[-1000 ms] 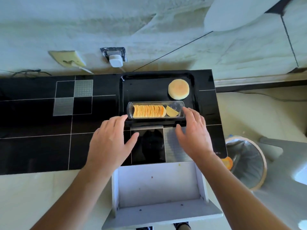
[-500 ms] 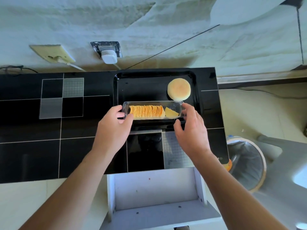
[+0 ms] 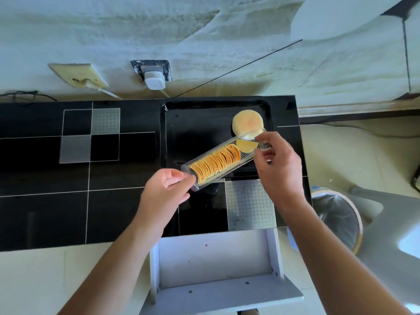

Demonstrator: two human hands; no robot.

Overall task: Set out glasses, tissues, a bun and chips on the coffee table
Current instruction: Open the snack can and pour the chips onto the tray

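Observation:
A clear plastic tray of stacked chips is held above the black serving tray, tilted with its right end higher and farther from me. My left hand pinches its near left end. My right hand grips its far right end. A round pale bun lies in the serving tray's back right corner, partly behind the chip tray's raised end. The serving tray rests on a black glass coffee table with grey squares. No glasses or tissues are in view.
A white shelf-like unit stands against the table's near edge. A bin lined with a bag sits on the floor to the right, next to a grey chair. Wall sockets and a white plug are beyond the table.
Both hands closed on the ends of the chip tray and lifted it off the serving tray's front edge. It has turned from level and sideways to diagonal.

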